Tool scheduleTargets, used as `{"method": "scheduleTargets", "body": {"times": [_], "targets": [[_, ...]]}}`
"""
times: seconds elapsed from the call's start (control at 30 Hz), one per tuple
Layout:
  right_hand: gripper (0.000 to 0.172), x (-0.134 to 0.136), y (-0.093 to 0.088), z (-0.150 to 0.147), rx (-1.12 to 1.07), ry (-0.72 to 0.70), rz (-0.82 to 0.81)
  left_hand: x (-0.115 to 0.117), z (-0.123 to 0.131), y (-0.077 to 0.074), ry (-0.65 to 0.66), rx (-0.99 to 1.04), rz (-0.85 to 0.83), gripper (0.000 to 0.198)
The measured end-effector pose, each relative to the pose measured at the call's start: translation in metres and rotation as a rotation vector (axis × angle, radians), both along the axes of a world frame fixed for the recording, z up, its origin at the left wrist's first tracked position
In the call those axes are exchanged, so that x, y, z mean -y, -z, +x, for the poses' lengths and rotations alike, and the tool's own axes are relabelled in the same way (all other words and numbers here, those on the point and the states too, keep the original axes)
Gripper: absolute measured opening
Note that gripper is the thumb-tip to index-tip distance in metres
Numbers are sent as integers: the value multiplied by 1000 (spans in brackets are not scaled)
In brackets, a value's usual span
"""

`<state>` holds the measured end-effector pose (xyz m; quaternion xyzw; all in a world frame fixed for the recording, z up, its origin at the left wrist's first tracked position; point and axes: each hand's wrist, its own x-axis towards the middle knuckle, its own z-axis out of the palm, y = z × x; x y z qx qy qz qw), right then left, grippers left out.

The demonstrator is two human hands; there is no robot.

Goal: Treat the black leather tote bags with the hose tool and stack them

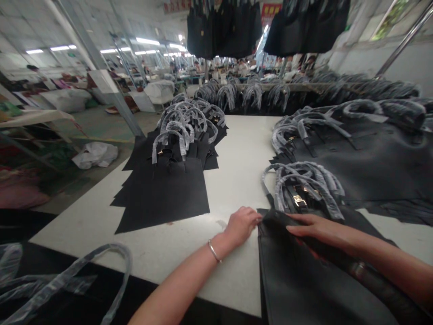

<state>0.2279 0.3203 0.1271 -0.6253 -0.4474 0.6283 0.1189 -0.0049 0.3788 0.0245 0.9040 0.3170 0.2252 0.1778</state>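
Observation:
A black leather-like bag panel point(304, 284) lies at the near right of the table, its upper part lifted and folded over. My left hand point(242, 224), with a bracelet at the wrist, pinches the panel's upper left corner. My right hand point(318, 229) grips the raised fold, thumb on top and some fingers partly hidden beneath. Just beyond the hands are plastic-wrapped handles point(307, 174) with gold buckles point(299, 200), on a pile of black panels. One wrapped handle stands up right by the fold.
Fanned black panels point(165, 189) with wrapped handles lie on the left of the white table point(245, 149). A bigger stack point(375, 158) fills the right side. Loose wrapped handles point(111, 253) are at the near left. Black bags point(223, 29) hang overhead, and a metal post point(101, 67) rises beyond the table.

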Motion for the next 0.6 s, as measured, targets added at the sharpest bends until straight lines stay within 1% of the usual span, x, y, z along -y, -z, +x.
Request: {"method": "scheduleTargets", "body": {"times": [0.03,0.13,0.2,0.27,0.37,0.47,0.53,0.6], "targets": [[61,0,-1,0,-6,0,-7,-17,2,-2,49,-17,-6,18],[62,0,-3,0,-31,4,-24,-59,11,-6,293,-122,-51,18],[62,1,-3,0,-32,11,-30,-77,17,-7,415,-184,-99,17],[63,2,-3,0,-20,18,-26,-87,22,-7,471,-214,-130,14],[66,3,-2,0,-2,18,-19,-94,28,-7,494,-223,-152,9],[67,4,-3,-1,-5,12,-13,-96,30,-5,477,-213,-170,12],[66,4,-4,-2,-18,5,2,-98,29,-1,421,-197,-177,14],[67,5,-5,-2,-29,0,12,-100,25,3,305,-167,-175,16]]}}
